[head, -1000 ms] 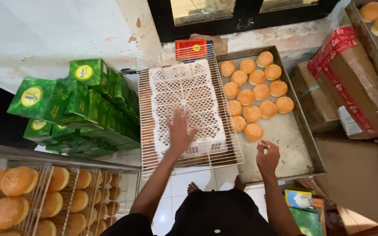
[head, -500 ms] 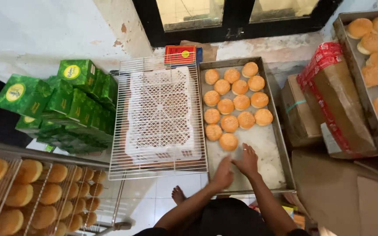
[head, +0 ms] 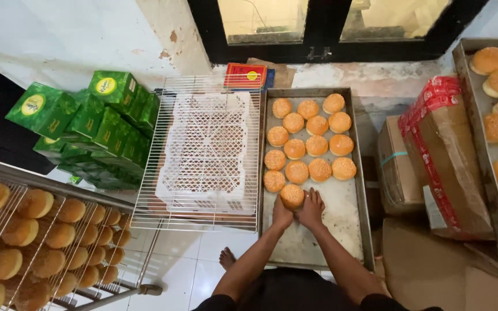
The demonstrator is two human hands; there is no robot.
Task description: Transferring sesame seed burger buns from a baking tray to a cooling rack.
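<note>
**Both hands on the nearest bun, metal tray**

Left hand (head: 282,213) and right hand (head: 311,208) meet at the near end of the bun rows on the metal baking tray (head: 350,230). Between them sits one round sesame-topped bun (head: 291,196). Left grip: fingers curled against the bun's near-left side. Right grip: fingers spread and loosely curved, touching the bun's right edge and the tray beside it. Whether the bun is lifted off the tray or resting on it cannot be told.

The held bun is the front-most of the batch; the other buns (head: 307,137) lie in rough rows toward the far end of the same tray. The near part of the tray is bare metal with pale dusting.

Just left of the tray: a wire cooling rack (head: 145,196) lying over a white perforated plastic crate (head: 208,150). Further left, a stack of green cartons (head: 96,124). A red box (head: 245,75) sits past the rack's far edge. Lower left, a wire trolley shelf (head: 116,201) full of buns. Right of the tray, taped cardboard boxes (head: 445,150) and a second bun tray (head: 479,126).
</note>
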